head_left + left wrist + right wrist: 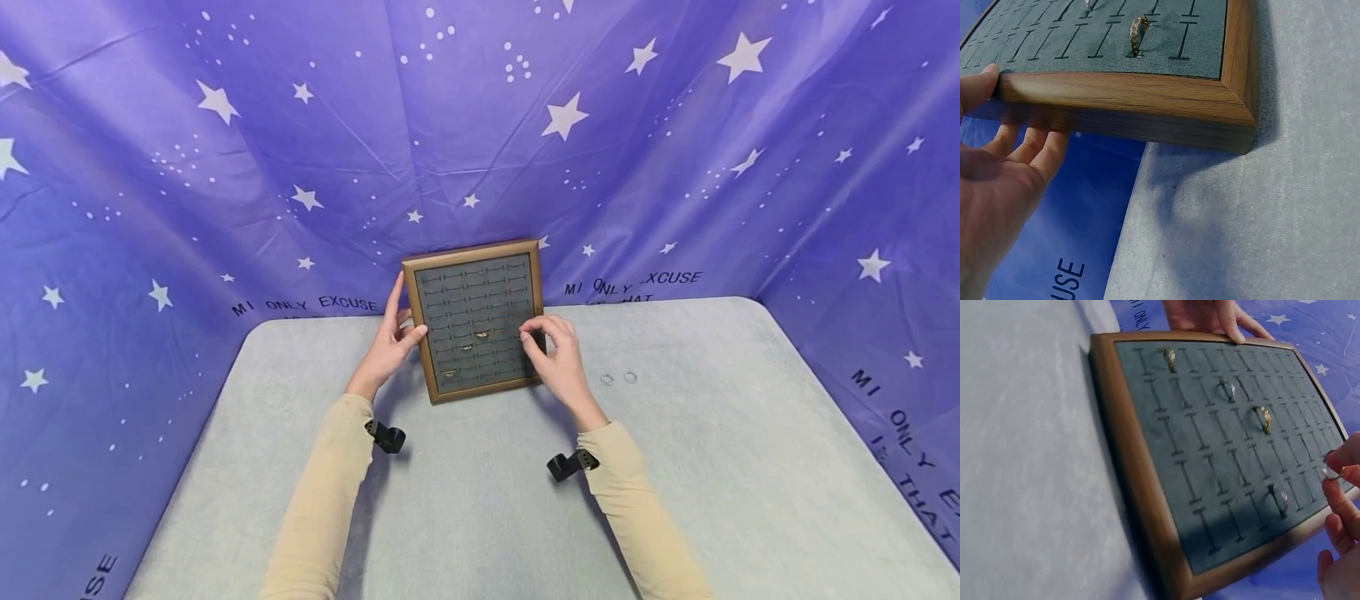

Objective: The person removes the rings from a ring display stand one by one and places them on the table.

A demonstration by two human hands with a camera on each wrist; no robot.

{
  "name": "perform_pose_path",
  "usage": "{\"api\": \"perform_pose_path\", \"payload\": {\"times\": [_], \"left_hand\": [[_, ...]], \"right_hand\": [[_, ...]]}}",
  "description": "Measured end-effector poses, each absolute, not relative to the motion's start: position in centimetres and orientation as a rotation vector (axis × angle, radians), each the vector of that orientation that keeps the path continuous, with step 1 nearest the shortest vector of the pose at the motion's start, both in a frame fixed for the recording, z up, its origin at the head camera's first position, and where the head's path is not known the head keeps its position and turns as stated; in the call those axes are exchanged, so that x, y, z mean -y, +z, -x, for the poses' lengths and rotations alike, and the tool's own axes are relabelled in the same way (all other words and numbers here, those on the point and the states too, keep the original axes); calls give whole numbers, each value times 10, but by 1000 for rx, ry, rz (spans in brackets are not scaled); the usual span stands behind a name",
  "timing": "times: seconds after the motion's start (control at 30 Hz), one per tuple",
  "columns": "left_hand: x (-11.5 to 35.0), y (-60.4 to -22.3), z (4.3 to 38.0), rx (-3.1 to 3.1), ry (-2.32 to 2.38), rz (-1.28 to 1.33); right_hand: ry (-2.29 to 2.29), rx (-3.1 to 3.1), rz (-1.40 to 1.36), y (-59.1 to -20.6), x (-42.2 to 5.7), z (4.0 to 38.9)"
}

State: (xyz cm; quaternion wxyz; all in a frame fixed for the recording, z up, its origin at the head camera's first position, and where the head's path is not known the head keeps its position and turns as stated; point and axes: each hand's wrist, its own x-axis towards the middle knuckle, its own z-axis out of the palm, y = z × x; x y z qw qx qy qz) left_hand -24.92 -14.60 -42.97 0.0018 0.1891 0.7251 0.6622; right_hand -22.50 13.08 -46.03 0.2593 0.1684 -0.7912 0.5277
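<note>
A wood-framed ring display board [487, 392] with a dark slotted pad [1210, 469] leans upright and tilted on the table. My left hand [387, 346] grips its left edge, thumb at the front and fingers behind, as the left wrist view shows. My right hand [557, 357] is at the board's right side, pinching a ring [1333, 473] between thumb and fingertips, close to the slots. Several rings stand in the pad: a gold ring [1170, 359] near one corner, a silver ring [1230, 391], another gold ring [1265, 419] and another silver ring [1281, 501].
Two loose rings, one silvery ring [607, 379] and a second ring [630, 377], lie on the grey cloth-covered table [465, 500] right of the right hand. A purple star-printed curtain [480, 125] hangs right behind the board and along both sides.
</note>
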Motion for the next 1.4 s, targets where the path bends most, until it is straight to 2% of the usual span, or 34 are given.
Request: {"api": "perform_pose_path", "payload": {"times": [0.73,1.13,1.4], "left_hand": [[148,-427,250,-2322,2024,-623],[153,-453,266,-2294,2065,-647],[149,-436,254,-2245,2060,-639]], "right_hand": [[1370,2109,-399,-474,-172,218],[1383,2145,-281,-476,-201,212],[1389,2196,-215,-476,-224,207]]}}
